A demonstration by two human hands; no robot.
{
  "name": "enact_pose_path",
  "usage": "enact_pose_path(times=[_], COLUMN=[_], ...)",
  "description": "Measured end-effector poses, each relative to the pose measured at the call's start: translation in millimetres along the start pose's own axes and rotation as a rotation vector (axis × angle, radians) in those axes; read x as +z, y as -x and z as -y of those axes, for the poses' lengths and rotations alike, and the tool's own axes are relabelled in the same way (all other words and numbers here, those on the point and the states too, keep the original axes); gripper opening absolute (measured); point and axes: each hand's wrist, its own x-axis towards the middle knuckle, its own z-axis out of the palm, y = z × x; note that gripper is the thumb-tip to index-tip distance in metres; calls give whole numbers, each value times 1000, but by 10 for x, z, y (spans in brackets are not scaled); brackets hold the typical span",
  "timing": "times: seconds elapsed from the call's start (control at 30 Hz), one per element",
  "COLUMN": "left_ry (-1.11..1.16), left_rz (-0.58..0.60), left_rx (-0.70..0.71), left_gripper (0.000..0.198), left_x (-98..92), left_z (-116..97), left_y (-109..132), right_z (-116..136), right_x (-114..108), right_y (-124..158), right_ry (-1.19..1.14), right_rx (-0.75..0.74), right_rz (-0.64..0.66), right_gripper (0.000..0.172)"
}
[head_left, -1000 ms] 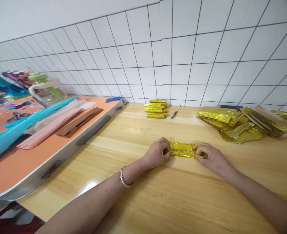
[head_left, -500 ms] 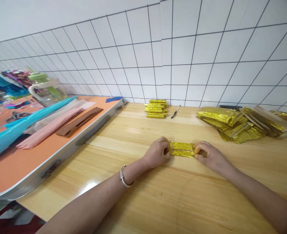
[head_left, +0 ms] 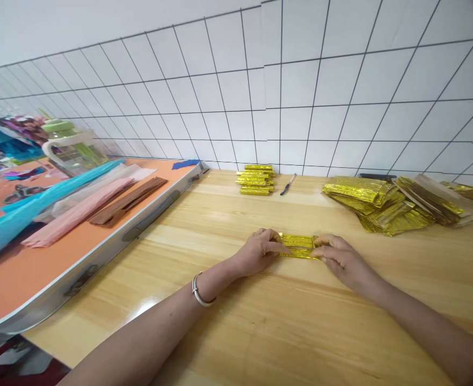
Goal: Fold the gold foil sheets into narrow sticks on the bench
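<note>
A small folded piece of gold foil paper (head_left: 299, 244) lies on the wooden table (head_left: 260, 321) in front of me. My left hand (head_left: 260, 251) pinches its left end, with a finger laid along the foil. My right hand (head_left: 337, 257) pinches its right end, fingers pressed on top. A silver bangle sits on my left wrist. Both hands rest on the table surface.
A stack of folded gold pieces (head_left: 256, 179) and a black pen (head_left: 288, 184) lie near the tiled wall. A loose heap of gold foil sheets (head_left: 397, 203) lies at the right. An orange table (head_left: 39, 257) at the left carries pink, brown and blue paper and a jug (head_left: 69, 147).
Fingers of both hands have slid inward over the gold piece, covering more of it. The view has shifted slightly.
</note>
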Motion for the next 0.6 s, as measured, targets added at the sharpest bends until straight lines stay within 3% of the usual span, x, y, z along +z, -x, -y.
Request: enact_pose_path(times=[0.13,0.23,0.6], left_ry=[-65,-99,-125], left_rz=[42,71,83], left_rx=[28,48,44], left_gripper=[39,45,46], left_x=[-12,-35,-58], left_z=[-12,-35,-71], left_y=[3,8,11], right_z=[6,-12,-1], right_x=[26,35,48], right_y=[42,59,64], right_ry=[258,371,388], right_rx=[-138,-175,-143], right_rz=[91,140,147], right_gripper=[65,77,75])
